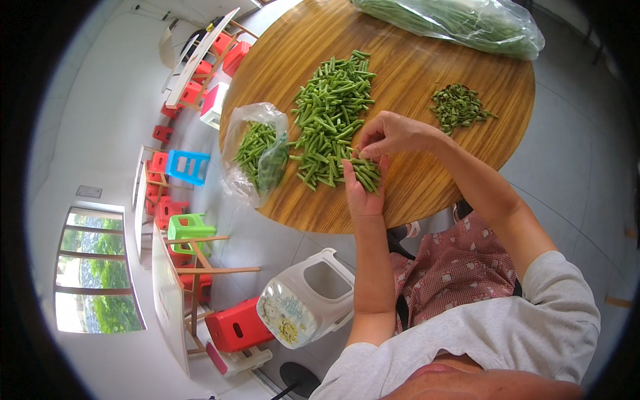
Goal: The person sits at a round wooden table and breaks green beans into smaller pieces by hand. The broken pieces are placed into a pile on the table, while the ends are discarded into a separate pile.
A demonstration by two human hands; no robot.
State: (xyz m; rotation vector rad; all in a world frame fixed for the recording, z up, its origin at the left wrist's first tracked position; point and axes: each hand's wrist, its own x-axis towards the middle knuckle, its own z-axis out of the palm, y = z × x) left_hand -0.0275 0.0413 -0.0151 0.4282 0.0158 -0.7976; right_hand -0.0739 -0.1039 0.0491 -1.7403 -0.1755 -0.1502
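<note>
Cut green bean pieces point(366, 174) lie in my left hand point(366, 196), which is cupped around them at the near side of the table. My right hand point(387, 135) is just above, thumb and fingertips pinched together at the top of this handful; whether a piece sits between them is hidden. Beyond and to the left, a long pile of cut green beans point(330, 110) spreads over the wooden table point(405, 75). A clear plastic bag point(235, 170) with more cut pieces stands left of the pile. Right of my right hand is a small heap of bean trimmings point(459, 106).
A large clear bag of long green beans point(465, 25) lies along the table's far edge. Left on the floor stand a blue stool point(188, 167), a green stool point(190, 231) and a red stool point(235, 325). A white plastic stool point(305, 300) is near my left elbow.
</note>
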